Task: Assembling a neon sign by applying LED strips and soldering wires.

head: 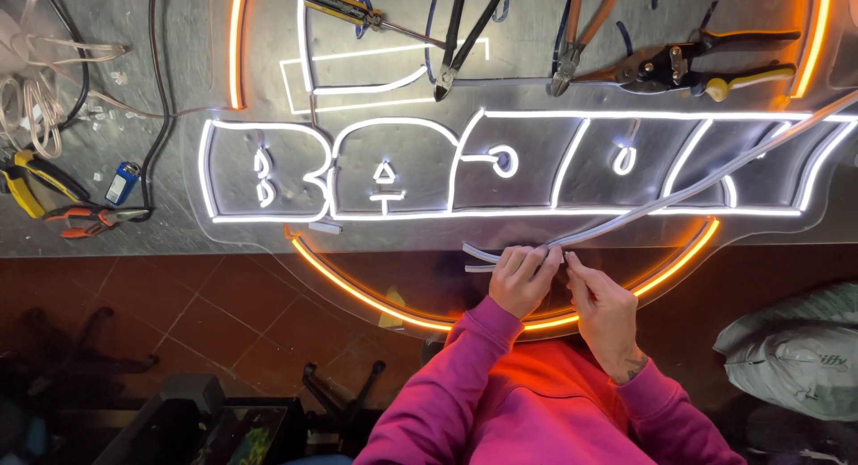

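Head view is looking straight down, and both hands are working at the near edge of a clear sign panel (268,237) lying on a grey metal bench (107,134). Left hand (521,277) is curling its fingers closed around a pale flexible strip (679,190), pinching it close to its split end, which is poking out to the left in two short tails. Right hand (603,308) is sitting just beside it, thumb and forefinger nipping tight on the same strip where the two hands are almost touching. From that grip the strip is running up and away to the right, crossing over the glowing white outlines (500,116) and an orange arc (357,282) of light. Pink sleeves (465,376) are filling the bottom of the picture. Along the far side, pliers (465,36), cutters (576,36) and snips (706,63) are lying on the panel, well apart from the hands.
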